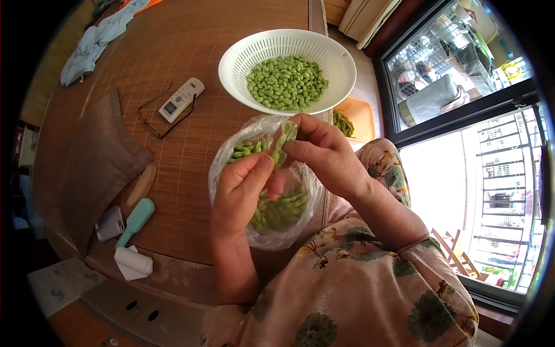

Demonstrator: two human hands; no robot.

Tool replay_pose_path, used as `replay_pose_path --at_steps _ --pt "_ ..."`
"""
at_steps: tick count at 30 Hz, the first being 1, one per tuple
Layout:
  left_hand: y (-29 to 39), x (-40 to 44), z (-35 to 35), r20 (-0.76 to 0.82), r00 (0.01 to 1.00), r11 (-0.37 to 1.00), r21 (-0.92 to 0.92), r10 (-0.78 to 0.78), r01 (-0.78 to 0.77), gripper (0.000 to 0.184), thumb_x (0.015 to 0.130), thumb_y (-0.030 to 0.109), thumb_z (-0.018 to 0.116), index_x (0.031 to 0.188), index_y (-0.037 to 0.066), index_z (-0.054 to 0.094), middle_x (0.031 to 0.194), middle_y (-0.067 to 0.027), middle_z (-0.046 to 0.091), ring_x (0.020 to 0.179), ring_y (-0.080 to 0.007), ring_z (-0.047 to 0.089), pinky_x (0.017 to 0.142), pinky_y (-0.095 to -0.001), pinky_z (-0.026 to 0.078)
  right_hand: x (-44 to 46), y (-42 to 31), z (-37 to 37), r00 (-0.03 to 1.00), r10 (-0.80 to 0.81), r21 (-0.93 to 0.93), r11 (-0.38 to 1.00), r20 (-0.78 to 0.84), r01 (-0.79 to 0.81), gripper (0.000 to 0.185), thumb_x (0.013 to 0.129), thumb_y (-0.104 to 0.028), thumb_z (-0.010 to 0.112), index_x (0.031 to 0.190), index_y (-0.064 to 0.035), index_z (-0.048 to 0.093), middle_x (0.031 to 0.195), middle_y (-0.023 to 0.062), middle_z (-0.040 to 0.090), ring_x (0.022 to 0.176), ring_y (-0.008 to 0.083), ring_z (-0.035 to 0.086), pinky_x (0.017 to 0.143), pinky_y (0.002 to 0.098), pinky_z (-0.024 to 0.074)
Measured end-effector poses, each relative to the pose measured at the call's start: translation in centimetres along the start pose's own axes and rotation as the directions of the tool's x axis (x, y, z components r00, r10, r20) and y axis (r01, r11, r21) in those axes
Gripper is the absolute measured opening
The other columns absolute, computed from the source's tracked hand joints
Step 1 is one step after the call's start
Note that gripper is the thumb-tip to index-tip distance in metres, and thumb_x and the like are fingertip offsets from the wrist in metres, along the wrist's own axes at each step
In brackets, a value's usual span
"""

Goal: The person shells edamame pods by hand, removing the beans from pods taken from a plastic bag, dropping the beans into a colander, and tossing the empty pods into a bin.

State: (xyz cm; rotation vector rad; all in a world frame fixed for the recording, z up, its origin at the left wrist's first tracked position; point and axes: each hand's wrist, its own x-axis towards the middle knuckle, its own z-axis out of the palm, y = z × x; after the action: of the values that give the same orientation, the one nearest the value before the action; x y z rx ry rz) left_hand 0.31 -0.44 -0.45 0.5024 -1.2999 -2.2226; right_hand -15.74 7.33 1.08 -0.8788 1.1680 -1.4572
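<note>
My left hand (243, 186) pinches the lower end of a green pod (285, 140) between thumb and finger. The pod's upper part lies between the thumb and fingers of my right hand (324, 151), and it looks split open. Both hands are over a clear plastic bag (224, 155) that holds green pods (286, 209). Beyond them a white colander (234, 65) contains a pile of shelled green beans (287, 82).
An orange bin (363, 115) with empty pods is right of the colander. A remote (181, 100), glasses (156, 134), a teal-handled brush (137, 218), a phone (110, 224) and a white roll (134, 261) are at the left, with a grey cloth (95, 49) farther back.
</note>
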Motion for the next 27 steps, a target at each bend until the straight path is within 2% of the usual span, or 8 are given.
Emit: replay_pose_path --at_steps 5,7,9,11,12,21,24,27 --pt "-0.3 0.2 -0.3 -0.064 0.996 0.987 0.156 0.057 -0.047 0.025 0.099 0.018 0.053 0.097 -0.003 0.067 0.065 0.0008 0.057 0.057 -0.0051 0.048 0.054 -0.0196 0.038 0.0 0.1 1.4 0.967 -0.173 -0.028 0.985 -0.187 0.171 0.039 0.086 0.005 0.059 0.124 -0.0005 0.050 0.108 0.0070 0.058 0.102 0.0159 0.057 0.081 0.0288 0.0506" --pt "-0.3 0.2 -0.1 -0.111 0.991 0.974 0.222 0.076 -0.050 0.024 0.098 0.017 0.056 0.095 -0.003 0.069 0.064 0.0008 0.058 0.056 -0.0046 0.049 0.053 -0.0193 0.039 -0.2 0.2 1.5 0.853 -0.472 -0.430 0.833 -0.223 0.349 0.038 0.082 0.003 0.064 0.118 -0.0014 0.054 0.102 0.0098 0.058 0.094 0.0176 0.058 0.078 0.0280 0.0501" --pt "-0.3 0.3 0.0 -0.143 0.986 0.967 0.250 0.087 -0.049 0.022 0.096 0.016 0.058 0.092 -0.003 0.069 0.063 0.0007 0.059 0.056 -0.0041 0.050 0.052 -0.0191 0.039 -0.4 -0.1 1.2 0.773 -0.630 -0.673 0.606 -0.079 0.425 0.034 0.079 0.003 0.066 0.112 -0.0016 0.058 0.099 0.0119 0.058 0.090 0.0203 0.059 0.077 0.0281 0.0501" --pt "-0.5 0.3 -0.1 -0.144 0.983 0.959 0.276 0.114 -0.071 0.022 0.096 0.016 0.059 0.092 -0.003 0.069 0.063 0.0007 0.059 0.056 -0.0038 0.050 0.051 -0.0191 0.039 -1.0 -0.8 0.3 0.762 -0.631 -0.764 0.419 0.145 0.492 0.029 0.077 0.004 0.067 0.105 -0.0009 0.062 0.099 0.0131 0.058 0.089 0.0241 0.060 0.076 0.0293 0.0506" --pt "-0.5 0.2 0.0 -0.142 0.982 0.954 0.289 0.127 -0.082 0.021 0.096 0.015 0.060 0.092 -0.003 0.069 0.063 0.0007 0.059 0.056 -0.0037 0.050 0.051 -0.0190 0.039 -1.1 -0.6 1.3 0.805 -0.591 -0.689 0.561 0.054 0.458 0.017 0.077 0.004 0.067 0.094 -0.0002 0.065 0.098 0.0123 0.059 0.088 0.0241 0.062 0.075 0.0301 0.0512" --pt "-0.4 0.1 0.2 -0.150 0.959 0.899 0.407 0.240 -0.161 0.026 0.097 0.018 0.057 0.086 -0.003 0.066 0.062 -0.0006 0.057 0.055 -0.0060 0.049 0.051 -0.0219 0.039 -0.8 1.1 1.0 0.879 -0.476 -0.560 0.736 -0.031 0.379 0.018 0.080 0.004 0.066 0.097 0.0010 0.063 0.096 0.0106 0.061 0.086 0.0202 0.063 0.074 0.0291 0.0515" --pt "-0.3 0.2 0.0 -0.132 0.960 0.878 0.450 0.247 -0.164 0.025 0.097 0.018 0.057 0.087 -0.003 0.066 0.063 0.0001 0.056 0.056 -0.0056 0.048 0.051 -0.0218 0.037 -0.7 0.9 1.3 0.892 -0.451 -0.599 0.722 -0.029 0.345 0.018 0.079 0.003 0.068 0.096 0.0016 0.062 0.095 0.0100 0.061 0.084 0.0180 0.063 0.073 0.0281 0.0514" --pt "-0.1 0.2 0.0 -0.138 0.954 0.859 0.482 0.267 -0.171 0.022 0.094 0.013 0.060 0.080 -0.003 0.064 0.060 0.0001 0.054 0.054 -0.0045 0.047 0.049 -0.0221 0.036 -0.8 0.9 1.7 0.913 -0.405 -0.520 0.792 -0.056 0.320 0.019 0.081 0.001 0.068 0.098 0.0019 0.061 0.094 0.0091 0.060 0.082 0.0150 0.062 0.072 0.0269 0.0512"
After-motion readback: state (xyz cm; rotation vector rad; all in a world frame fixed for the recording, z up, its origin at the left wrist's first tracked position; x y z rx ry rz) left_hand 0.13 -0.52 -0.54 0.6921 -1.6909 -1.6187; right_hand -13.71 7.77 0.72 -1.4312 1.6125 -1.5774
